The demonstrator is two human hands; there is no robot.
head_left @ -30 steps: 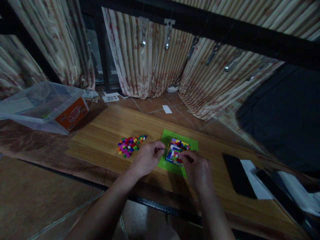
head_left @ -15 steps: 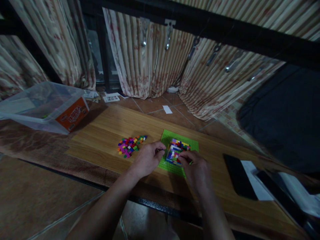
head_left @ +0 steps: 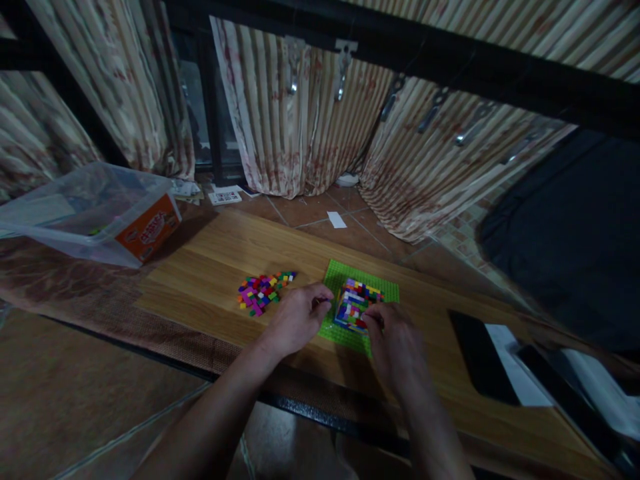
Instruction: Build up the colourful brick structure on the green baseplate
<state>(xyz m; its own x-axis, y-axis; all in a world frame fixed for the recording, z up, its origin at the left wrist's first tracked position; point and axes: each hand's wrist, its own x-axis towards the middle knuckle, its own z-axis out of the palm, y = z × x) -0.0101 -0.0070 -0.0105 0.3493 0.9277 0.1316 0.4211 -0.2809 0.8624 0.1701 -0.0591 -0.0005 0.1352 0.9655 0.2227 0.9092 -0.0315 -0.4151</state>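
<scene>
A block structure of many-coloured toy bricks point(head_left: 351, 308) stands on a green studded baseplate point(head_left: 345, 339). Beside its left side is my left hand point(head_left: 300, 313), thumb and forefinger pinched together; what lies between them is too small to make out. My right hand point(head_left: 397, 340) is at the structure's near right corner, its fingertips also pinched and partly covering the bricks there. Whether they grip a brick I cannot tell. To the left of my left hand lies a pile of loose coloured bricks point(head_left: 259, 293).
The wooden board point(head_left: 215, 247) carries the baseplate and pile. A clear plastic bin point(head_left: 90, 243) with an orange label stands at the far left. On the right are a black flat object point(head_left: 480, 360), white paper point(head_left: 523, 373) and a long dark object point(head_left: 560, 393). Striped curtains point(head_left: 310, 127) hang behind.
My right hand's fingertips have shifted slightly right across the structure's near corner, showing a little more of its top. My left hand stays pinched in nearly the same place.
</scene>
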